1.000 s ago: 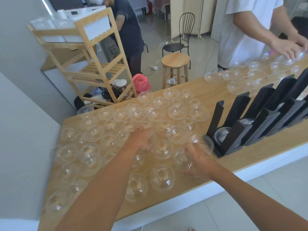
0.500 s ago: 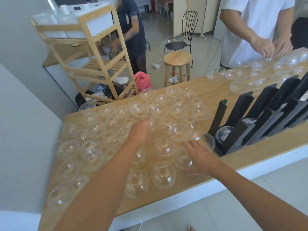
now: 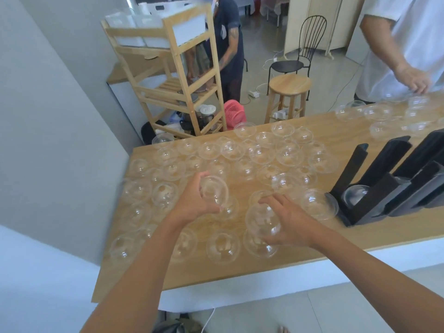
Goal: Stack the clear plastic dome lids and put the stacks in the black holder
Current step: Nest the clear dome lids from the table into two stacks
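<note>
Several clear plastic dome lids (image 3: pixel 262 153) lie spread over the wooden counter (image 3: pixel 360 239). My left hand (image 3: pixel 194 203) grips one dome lid (image 3: pixel 215 189) lifted off the counter, its dome tilted toward me. My right hand (image 3: pixel 289 221) grips another dome lid (image 3: pixel 262 219), also raised and tilted. Between the two held lids there is a gap. The black holder (image 3: pixel 389 186) stands at the counter's right, with a clear lid (image 3: pixel 355 194) sitting in its near slot. One more lid (image 3: pixel 318 204) rests just left of the holder.
Across the counter, a person in a white shirt (image 3: pixel 408 39) handles lids at the far right. Beyond the counter stand a wooden shelf (image 3: pixel 173 75), a stool (image 3: pixel 289 92), a black chair (image 3: pixel 300 51) and another person (image 3: pixel 228 44). A grey wall (image 3: pixel 48 116) borders the counter's left.
Both hands have picked up a lid each and lifted them off the counter. The left hand pulled back toward me; the right hand turned its lid upward.
</note>
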A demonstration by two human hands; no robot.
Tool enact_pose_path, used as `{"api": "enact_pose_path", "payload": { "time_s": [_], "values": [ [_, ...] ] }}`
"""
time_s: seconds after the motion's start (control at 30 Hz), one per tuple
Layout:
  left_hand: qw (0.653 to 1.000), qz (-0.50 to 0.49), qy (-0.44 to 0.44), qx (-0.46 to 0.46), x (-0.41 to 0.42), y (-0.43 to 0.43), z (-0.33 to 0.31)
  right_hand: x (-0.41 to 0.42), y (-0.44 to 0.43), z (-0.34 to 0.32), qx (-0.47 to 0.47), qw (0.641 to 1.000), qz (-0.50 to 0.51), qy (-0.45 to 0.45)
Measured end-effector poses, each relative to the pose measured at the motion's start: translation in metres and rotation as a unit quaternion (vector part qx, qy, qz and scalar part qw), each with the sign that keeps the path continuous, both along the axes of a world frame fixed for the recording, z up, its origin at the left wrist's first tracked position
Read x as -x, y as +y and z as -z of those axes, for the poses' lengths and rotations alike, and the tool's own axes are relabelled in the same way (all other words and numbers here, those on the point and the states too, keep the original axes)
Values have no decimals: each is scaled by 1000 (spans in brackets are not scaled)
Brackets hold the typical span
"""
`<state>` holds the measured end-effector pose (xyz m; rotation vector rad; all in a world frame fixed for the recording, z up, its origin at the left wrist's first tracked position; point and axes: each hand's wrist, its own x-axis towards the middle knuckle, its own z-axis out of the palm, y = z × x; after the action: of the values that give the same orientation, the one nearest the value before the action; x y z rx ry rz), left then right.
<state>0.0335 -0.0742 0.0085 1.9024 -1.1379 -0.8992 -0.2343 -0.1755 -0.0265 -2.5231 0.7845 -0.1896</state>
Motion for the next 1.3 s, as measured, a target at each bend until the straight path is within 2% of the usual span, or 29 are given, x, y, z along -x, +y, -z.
{"api": "enact_pose_path", "payload": {
  "time_s": [0.17,0.37,0.43,0.83,1.0,1.1,1.17,1.23,1.3],
  "values": [
    [998,-22,-59,1,13,46,30,-5,13,10,-11,999,-33,27],
    [974,60,-213,-57,38,67,54,-7,20,25,26,996,-49,76],
    [966,67,-239,-75,42,71,63,-7,21,30,28,994,-54,90],
    [944,146,-267,-128,46,69,75,-10,25,44,29,990,-52,127],
    [934,157,-291,-133,47,68,72,-7,26,43,9,992,-44,115],
    [940,146,-291,-104,45,65,64,-1,20,29,4,997,-11,76],
    [943,140,-291,-78,43,56,55,8,6,15,39,998,22,53],
    [943,139,-295,-60,42,42,45,21,-12,1,73,993,62,63],
    [940,144,-305,-55,45,24,35,35,-32,-9,87,985,102,110]
  ]
}}
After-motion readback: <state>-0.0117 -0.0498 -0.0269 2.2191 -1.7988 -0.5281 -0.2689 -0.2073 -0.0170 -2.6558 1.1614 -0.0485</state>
